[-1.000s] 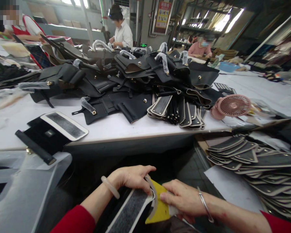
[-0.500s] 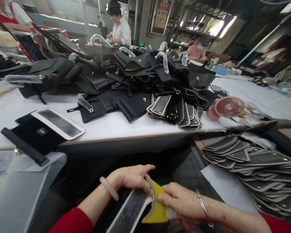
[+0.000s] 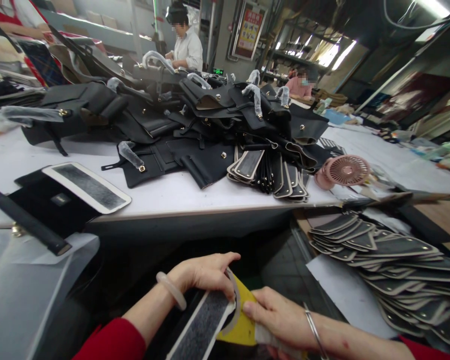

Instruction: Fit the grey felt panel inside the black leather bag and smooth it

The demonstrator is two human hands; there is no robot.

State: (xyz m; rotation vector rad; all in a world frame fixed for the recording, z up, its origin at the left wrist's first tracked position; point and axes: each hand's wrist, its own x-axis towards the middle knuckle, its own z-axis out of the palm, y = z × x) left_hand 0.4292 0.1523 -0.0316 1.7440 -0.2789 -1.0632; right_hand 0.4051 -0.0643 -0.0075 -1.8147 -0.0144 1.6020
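Observation:
Low in front of me, my left hand [image 3: 206, 274] holds the end of a black leather bag piece [image 3: 200, 325] with a pale-bordered grey panel. Its thumb presses at the panel's end, one finger stretches out, and the other fingers are hidden. My right hand [image 3: 275, 312] is closed on a yellow curved piece [image 3: 243, 320] with a grey edge, thumb on top. The yellow piece's curved edge touches the end of the panel, by my left thumb. Whitish material shows under my right hand; what it is I cannot tell.
Black leather bags [image 3: 206, 115] are heaped on the white table [image 3: 165, 200]. An opened bag piece [image 3: 71, 205] lies at the left. Stacked pale-edged panels [image 3: 401, 270] fill the right side, near a pink fan [image 3: 347, 170]. Several people work farther back.
The view has shifted slightly. My right hand and the yellow piece have moved a little to the left and down; both hands keep their hold.

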